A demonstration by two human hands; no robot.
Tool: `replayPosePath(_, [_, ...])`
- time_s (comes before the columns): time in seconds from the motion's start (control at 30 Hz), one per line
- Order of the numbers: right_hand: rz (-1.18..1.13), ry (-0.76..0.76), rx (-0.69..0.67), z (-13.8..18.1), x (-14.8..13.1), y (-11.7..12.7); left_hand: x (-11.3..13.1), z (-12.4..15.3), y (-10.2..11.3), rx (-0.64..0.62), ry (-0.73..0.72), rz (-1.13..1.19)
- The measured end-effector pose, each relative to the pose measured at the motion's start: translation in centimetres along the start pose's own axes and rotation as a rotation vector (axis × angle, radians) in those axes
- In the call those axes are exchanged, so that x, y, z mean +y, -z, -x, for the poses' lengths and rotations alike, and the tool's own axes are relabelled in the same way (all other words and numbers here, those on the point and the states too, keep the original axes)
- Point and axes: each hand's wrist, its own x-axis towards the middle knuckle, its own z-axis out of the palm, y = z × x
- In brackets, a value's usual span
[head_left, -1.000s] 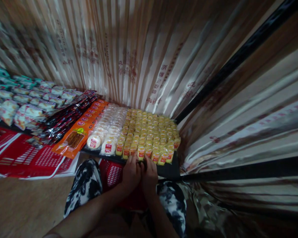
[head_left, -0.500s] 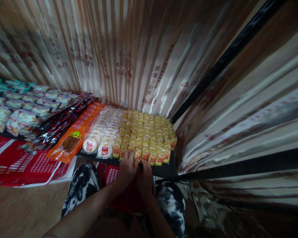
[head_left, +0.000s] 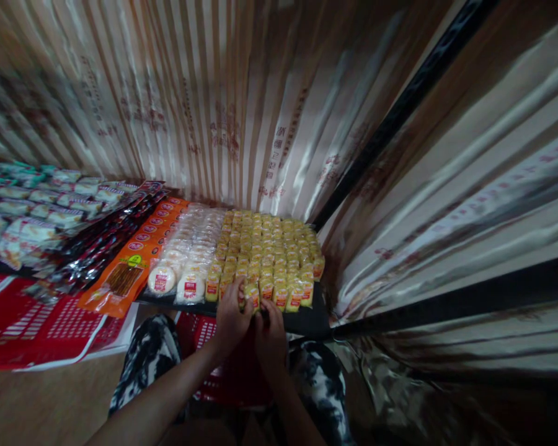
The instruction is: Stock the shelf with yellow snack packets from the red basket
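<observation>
Many small yellow snack packets (head_left: 265,254) stand in tight rows on a dark shelf (head_left: 311,321). My left hand (head_left: 229,321) is closed around a yellow packet (head_left: 251,293) in the front row. My right hand (head_left: 270,333) rests close beside it at the shelf's front edge, its fingers curled; what they touch is hidden. Both forearms reach up from the bottom of the view over my patterned trousers (head_left: 153,353).
White round cake packets (head_left: 186,260) lie left of the yellow ones, then orange packets (head_left: 134,260) and dark and pale packets (head_left: 41,217). A red basket (head_left: 199,334) sits under my hands. Striped shiny curtain (head_left: 242,111) hangs behind and to the right. Red printed sheets (head_left: 37,322) cover the left.
Both hands have crept up onto the front row of yellow packets, and the left hand now closes round one. The view has drifted a little, so the shelf sits lower and further left.
</observation>
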Motion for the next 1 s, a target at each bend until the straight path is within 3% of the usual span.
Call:
replayPosePath(0.23, [-0.017, 0.0, 0.066, -0.6, -1.2, 2.9, 3.8, -1.2, 0.7, -0.165, -0.054, 0.126])
replayPosePath(0.43, [0.071, -0.019, 0.223, -4.2, -0.8, 6.6, 8.5, -5.2, -2.3, -0.29, -0.168, 0.211])
replayPosePath(0.53, [0.138, -0.069, 0.284, -5.6, 1.2, 7.4, 10.8, -7.7, -4.1, -0.338, -0.244, 0.188])
replayPosePath(0.63, [0.196, -0.079, 0.24, -5.6, 3.9, 6.9, 12.5, -9.7, -6.4, -0.371, -0.254, 0.162])
replayPosePath(0.83, [0.235, -0.022, 0.194, -4.4, 7.2, 5.0, 13.1, -10.9, -11.8, -0.52, -0.302, 0.059])
replayPosePath(1.0, [0.254, 0.038, 0.215, -4.3, 7.6, 5.1, 12.0, -10.8, -14.0, -0.64, -0.298, -0.097])
